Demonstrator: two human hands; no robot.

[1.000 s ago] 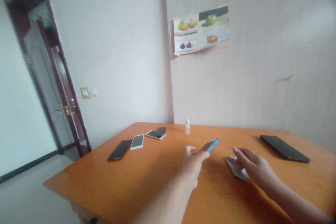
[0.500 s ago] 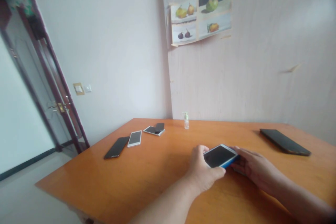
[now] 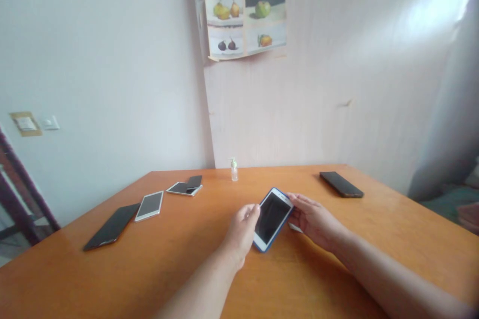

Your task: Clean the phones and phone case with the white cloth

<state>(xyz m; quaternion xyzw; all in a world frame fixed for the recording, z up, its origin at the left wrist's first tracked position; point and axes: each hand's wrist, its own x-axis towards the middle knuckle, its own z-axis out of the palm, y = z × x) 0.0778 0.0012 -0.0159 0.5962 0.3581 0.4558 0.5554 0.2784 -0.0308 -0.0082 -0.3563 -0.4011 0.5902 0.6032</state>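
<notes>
Blue-edged phone (image 3: 273, 218) was btwn L hand (image 3: 241, 229), which held its left side tight, & R hand (image 3: 315, 219), touching its top-right edge; couldn't tell if R gripped.

Catching glossy, glass-like black on the held phone (image 3: 274, 219), edged by blue casing (image 3: 281, 229), smooth and plastic-looking; down to the tabletop (image 3: 179, 239), wood-like, smooth, softly sheened; over to the pump bottle (image 3: 234, 173), clear, plastic-looking; up to paper fruit pictures (image 3: 245, 25), then smooth wall panel (image 3: 284, 109), shining in one corner.
</notes>
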